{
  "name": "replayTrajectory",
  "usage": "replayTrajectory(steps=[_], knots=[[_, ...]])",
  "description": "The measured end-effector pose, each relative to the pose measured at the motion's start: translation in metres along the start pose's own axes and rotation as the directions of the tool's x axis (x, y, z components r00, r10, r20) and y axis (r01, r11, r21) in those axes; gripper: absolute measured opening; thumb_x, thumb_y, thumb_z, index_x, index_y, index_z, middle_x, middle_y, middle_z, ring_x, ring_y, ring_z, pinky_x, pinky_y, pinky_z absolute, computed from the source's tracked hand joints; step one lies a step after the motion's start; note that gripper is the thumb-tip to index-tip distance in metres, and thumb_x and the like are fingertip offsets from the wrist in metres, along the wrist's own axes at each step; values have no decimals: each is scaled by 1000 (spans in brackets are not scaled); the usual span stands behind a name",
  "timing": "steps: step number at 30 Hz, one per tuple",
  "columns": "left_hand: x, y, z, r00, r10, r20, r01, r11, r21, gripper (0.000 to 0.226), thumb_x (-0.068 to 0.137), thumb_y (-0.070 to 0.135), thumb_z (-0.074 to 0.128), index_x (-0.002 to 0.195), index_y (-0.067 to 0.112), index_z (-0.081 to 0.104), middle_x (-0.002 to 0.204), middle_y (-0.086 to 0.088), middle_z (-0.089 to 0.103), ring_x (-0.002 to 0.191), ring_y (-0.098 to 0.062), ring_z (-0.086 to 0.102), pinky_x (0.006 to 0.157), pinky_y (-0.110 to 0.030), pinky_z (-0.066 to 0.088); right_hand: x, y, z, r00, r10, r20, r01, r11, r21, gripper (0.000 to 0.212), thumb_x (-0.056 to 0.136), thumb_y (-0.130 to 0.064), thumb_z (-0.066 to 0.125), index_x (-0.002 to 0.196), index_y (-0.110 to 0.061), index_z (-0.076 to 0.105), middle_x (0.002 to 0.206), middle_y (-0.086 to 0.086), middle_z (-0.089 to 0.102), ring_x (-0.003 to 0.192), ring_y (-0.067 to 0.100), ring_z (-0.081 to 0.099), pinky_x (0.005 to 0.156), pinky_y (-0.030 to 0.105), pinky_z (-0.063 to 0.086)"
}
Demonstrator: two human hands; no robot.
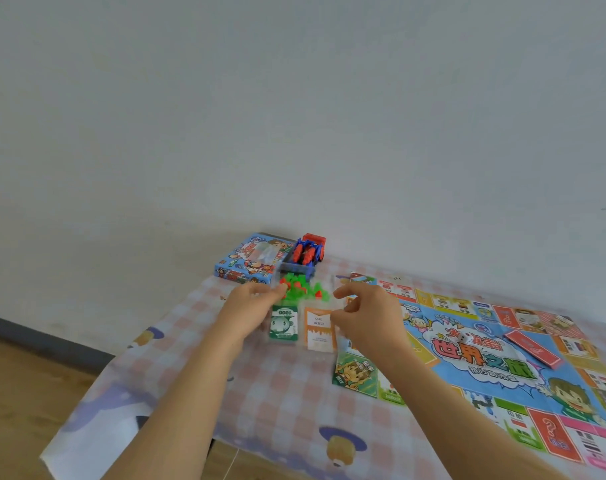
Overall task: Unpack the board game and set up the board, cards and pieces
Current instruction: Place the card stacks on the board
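Note:
Both hands hold a clear plastic bag (303,308) above the table. Inside it are green and red plastic pieces (299,289), a green 1000 banknote stack (283,323) and an orange-and-white banknote stack (318,330). My left hand (251,311) pinches the bag's upper left corner. My right hand (365,315) pinches its right edge. The game board (502,362) lies unfolded on the right of the table. A red card deck (532,348) and a white die (464,338) rest on the board.
The blue game box (247,259) stands at the table's far edge by the wall. A red and blue toy vehicle (308,252) sits beside it. A pink checked tablecloth (280,393) covers the table; wooden floor lies at the left.

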State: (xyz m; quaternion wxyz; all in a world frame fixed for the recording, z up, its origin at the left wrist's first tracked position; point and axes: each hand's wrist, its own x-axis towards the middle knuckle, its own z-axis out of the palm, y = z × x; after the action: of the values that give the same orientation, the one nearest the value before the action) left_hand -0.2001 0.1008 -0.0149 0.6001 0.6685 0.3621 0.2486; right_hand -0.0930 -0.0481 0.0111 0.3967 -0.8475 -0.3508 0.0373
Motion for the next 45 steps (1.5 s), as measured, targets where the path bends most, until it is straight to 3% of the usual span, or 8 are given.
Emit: replayTrajectory(steps=[4, 7, 14, 19, 25, 31, 35, 45], knots=[[-5, 8, 16, 968, -126, 215, 187, 938, -292, 26, 88, 26, 64, 107, 8, 65, 96, -11, 74, 87, -26, 70, 75, -39, 57, -4, 8, -14, 999, -8, -32, 8, 1000, -4, 26, 78, -11, 66, 101, -22, 67, 73, -1, 67, 58, 11, 61, 52, 17, 45], [-9, 11, 29, 966, -99, 239, 170, 940, -298, 19, 91, 20, 60, 104, 7, 64, 98, -14, 73, 80, -24, 69, 68, -35, 56, -6, 14, -22, 999, -7, -46, 6, 1000, -15, 25, 78, -11, 64, 100, -22, 69, 73, -2, 66, 54, 10, 57, 51, 17, 45], [-12, 13, 51, 970, -82, 229, 148, 947, -286, 17, 89, 18, 61, 102, 7, 61, 101, -18, 71, 93, -35, 68, 91, -49, 49, -13, 24, -48, 985, -91, -147, 70, 987, -141, 15, 83, -16, 63, 90, -24, 72, 69, -13, 61, 63, 7, 58, 59, 22, 48], [-17, 17, 69, 969, -74, 238, 145, 944, -297, 14, 91, 12, 56, 102, 4, 59, 96, -18, 69, 81, -27, 66, 75, -40, 53, -21, 24, -59, 982, -124, -140, 101, 982, -161, 16, 80, -12, 64, 78, -24, 74, 61, -13, 60, 53, 3, 52, 54, 19, 48], [-27, 23, 85, 950, -102, 294, 205, 916, -344, 8, 95, 10, 49, 95, 5, 56, 75, -12, 66, 62, -20, 63, 42, -23, 50, -24, 29, -67, 996, -91, -9, 84, 951, -298, 16, 79, -28, 72, 91, -18, 75, 79, -7, 69, 71, 9, 63, 64, 19, 50], [-32, 22, 92, 929, -120, 350, 247, 906, -345, 8, 94, 9, 50, 90, 4, 55, 72, -14, 66, 61, -21, 64, 45, -24, 52, -18, 34, -68, 996, -18, 87, 53, 904, -425, 19, 78, -35, 68, 86, -19, 72, 78, -3, 66, 68, 12, 59, 61, 24, 49], [-33, 24, 96, 920, -122, 371, 261, 899, -352, 6, 94, 7, 50, 94, 2, 53, 73, -16, 66, 57, -22, 64, 43, -24, 51, -17, 31, -71, 990, 21, 142, 57, 849, -525, 43, 83, -39, 62, 56, -16, 37, 55, -1, 34, 51, 14, 34, 46, 23, 27], [-31, 20, 94, 902, -166, 399, 318, 881, -351, 7, 94, 8, 51, 97, 2, 53, 79, -17, 66, 63, -23, 66, 46, -26, 54, -12, 32, -70, 989, 47, 141, 29, 872, -489, 32, 75, -34, 65, 73, -3, 68, 69, 12, 65, 58, 27, 57, 60, 28, 52]])
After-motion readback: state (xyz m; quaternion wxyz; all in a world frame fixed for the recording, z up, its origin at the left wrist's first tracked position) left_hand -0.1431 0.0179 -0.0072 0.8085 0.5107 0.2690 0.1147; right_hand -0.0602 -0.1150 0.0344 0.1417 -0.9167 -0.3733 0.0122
